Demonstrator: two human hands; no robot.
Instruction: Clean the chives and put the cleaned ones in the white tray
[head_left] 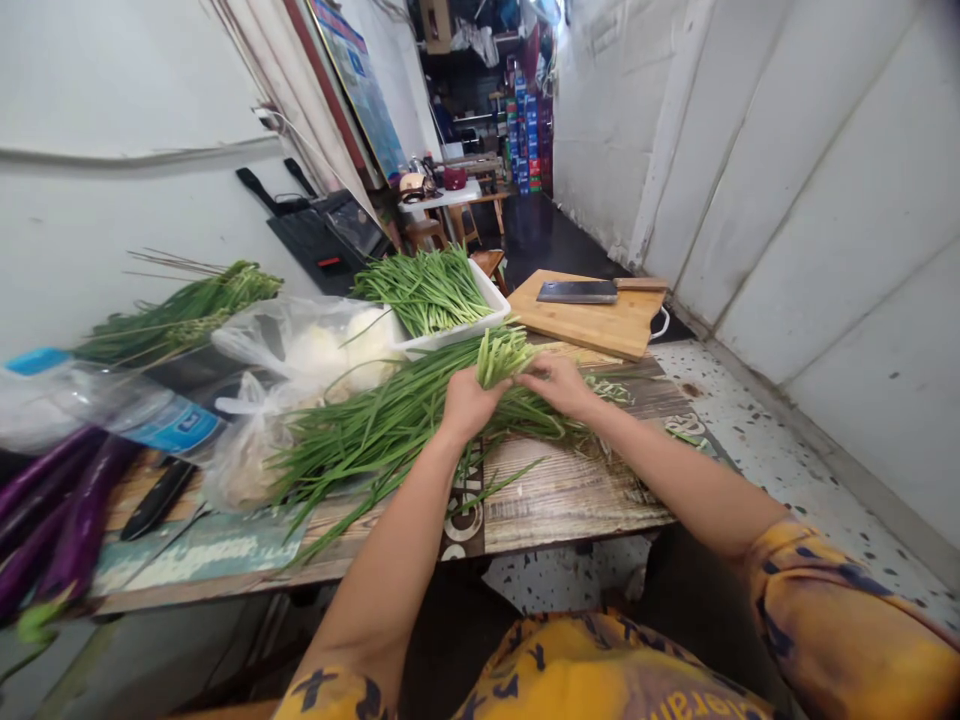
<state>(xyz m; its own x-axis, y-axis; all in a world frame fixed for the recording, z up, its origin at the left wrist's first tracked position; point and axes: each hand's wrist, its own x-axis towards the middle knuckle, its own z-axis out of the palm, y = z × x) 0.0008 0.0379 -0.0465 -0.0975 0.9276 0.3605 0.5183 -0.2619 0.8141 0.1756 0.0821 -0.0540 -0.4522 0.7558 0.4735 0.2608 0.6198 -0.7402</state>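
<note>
One bunch of chives [504, 352] sits wrapped in the left hand [466, 405], pale stem ends showing above the fingers, over a wood-patterned table [574, 495]. The right hand [556, 383], fingertips drawn together, meets the bunch at its right side; whether it pinches a stalk cannot be told. Long leaves spread leftward across the table. Just beyond stands a white tray [493, 296] of more chives [431, 290], near a cutting board [577, 325] bearing a cleaver [576, 292]. At left lie a water bottle [176, 422] and purple eggplants [82, 510].
</note>
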